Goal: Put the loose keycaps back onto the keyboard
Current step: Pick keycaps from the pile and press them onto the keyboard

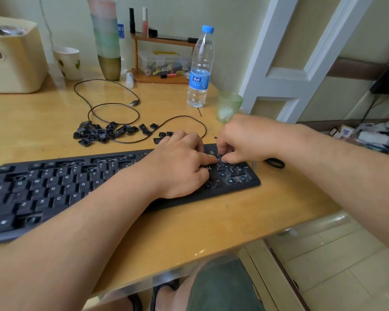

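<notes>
A black keyboard (54, 187) lies across the wooden desk with several keys off, showing bare sockets. Its number pad (233, 173) at the right end also has open sockets. My left hand (180, 162) rests on the keyboard just left of the number pad, its index finger stretched out and pressing at the pad's top left. My right hand (245, 138) hovers over the pad's upper rows, fingers curled down and pinching a small black keycap (219, 157) against the keyboard. A pile of loose black keycaps (103, 133) lies on the desk behind the keyboard.
The keyboard's black cable (112, 104) loops around the pile. A water bottle (200, 68) and a green glass (228, 106) stand behind my right hand. A black hair tie (274, 163) lies right of the keyboard. A paper cup (67, 62), beige bin (11, 57) and small shelf (164, 61) stand at the back.
</notes>
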`<state>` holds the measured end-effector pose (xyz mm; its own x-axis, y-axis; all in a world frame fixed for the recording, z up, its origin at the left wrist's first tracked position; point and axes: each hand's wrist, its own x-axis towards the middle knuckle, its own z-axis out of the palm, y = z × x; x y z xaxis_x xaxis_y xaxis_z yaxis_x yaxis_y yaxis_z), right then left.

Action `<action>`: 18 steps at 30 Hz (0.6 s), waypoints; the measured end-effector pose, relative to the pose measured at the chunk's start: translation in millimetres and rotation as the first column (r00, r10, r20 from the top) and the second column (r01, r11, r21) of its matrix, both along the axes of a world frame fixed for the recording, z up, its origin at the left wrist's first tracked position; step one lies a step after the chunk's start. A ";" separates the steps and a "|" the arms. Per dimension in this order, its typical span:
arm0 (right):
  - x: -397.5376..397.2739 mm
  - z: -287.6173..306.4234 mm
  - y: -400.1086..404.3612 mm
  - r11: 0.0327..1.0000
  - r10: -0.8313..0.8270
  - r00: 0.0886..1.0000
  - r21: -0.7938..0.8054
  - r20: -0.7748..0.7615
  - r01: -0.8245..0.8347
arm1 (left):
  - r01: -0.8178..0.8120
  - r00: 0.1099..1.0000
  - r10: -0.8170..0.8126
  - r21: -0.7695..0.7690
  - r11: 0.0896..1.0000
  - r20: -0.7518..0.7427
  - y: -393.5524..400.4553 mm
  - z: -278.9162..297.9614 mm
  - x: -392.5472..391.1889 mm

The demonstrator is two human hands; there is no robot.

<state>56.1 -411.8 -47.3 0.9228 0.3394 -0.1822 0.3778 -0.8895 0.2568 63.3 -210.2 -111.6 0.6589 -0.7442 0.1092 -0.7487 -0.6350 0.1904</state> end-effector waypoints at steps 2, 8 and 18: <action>0.2 0.7 4.4 0.999 0.011 1.000 -0.049 0.005 -0.011 | -0.005 1.000 0.005 0.001 1.000 -0.003 -0.2 0.3 -0.2; 11.6 -1.5 5.2 0.988 -0.139 0.988 0.055 -0.061 0.142 | -0.019 1.000 0.019 0.013 1.000 0.012 -3.3 -0.7 -1.3; 20.0 -3.4 3.0 0.944 -0.277 0.957 0.162 -0.087 0.288 | -0.035 0.997 0.032 0.037 0.999 0.070 -11.4 -1.2 -0.5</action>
